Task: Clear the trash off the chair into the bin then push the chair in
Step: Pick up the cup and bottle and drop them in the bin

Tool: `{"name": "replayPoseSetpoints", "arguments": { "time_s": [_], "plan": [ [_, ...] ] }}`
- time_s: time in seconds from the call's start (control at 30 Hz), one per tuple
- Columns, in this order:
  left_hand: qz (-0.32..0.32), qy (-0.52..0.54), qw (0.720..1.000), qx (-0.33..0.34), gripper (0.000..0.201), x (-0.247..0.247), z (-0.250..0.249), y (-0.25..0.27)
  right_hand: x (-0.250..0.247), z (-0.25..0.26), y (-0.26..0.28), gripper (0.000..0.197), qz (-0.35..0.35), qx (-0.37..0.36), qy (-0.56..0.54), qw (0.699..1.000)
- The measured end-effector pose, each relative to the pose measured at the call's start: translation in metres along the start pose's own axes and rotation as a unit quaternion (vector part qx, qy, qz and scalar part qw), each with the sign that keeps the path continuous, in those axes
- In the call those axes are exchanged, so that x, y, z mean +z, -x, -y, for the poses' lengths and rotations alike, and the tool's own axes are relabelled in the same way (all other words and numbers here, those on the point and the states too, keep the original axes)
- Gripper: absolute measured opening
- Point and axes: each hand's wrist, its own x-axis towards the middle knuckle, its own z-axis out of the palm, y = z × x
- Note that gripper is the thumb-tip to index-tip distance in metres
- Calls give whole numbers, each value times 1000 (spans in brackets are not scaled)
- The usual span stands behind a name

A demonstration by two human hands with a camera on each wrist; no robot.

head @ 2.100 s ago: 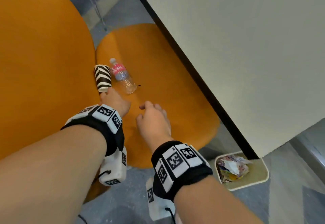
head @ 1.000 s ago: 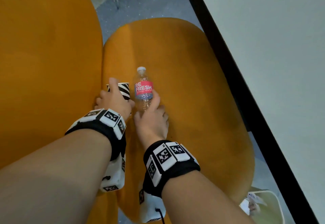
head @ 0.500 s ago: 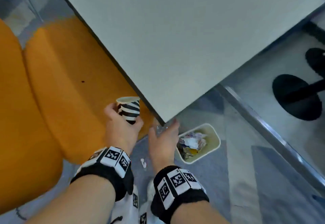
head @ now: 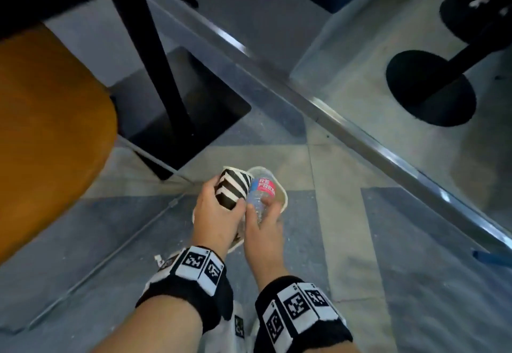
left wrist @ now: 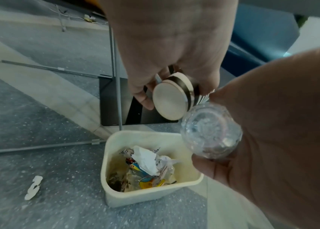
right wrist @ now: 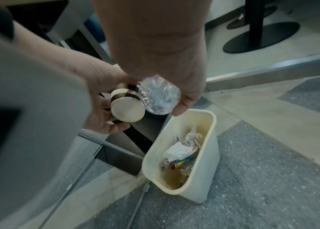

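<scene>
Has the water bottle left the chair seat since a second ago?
Yes. The water bottle, held by the right hand, is now off the orange chair and over the bin.

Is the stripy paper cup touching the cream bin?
Apart. The left wrist view shows the black-and-white striped paper cup held above the cream plastic bin, with floor visible between them.

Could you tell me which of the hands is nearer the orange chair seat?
Left. The left hand, holding the striped cup, is off to the right of the orange chair seat; the right hand, holding the bottle, is farther right still. Neither touches it.
</scene>
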Motion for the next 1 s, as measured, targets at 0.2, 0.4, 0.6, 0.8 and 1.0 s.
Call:
{"name": "replayPoseSetpoints", "arguments": {
  "time_s": [0.2,0.4,0.6,0.8,1.0],
  "plan": [
    [61,-116,991,-11,42,39,33,-54,14,-44,-51,43,60,58,23,996],
    [94,-259,959,-63,40,53,51,-91,27,-60,-83,41,80,106,41,990],
    [118,-319,935,-98,28,59,68,-103,36,-61,-96,38,96,137,61,984],
    [143,-350,922,-89,36,61,88,-116,36,-73,-96,41,142,88,113,980],
    [216,-426,876,-67,45,56,99,-113,43,-80,-92,36,201,34,160,966]
  ]
}}
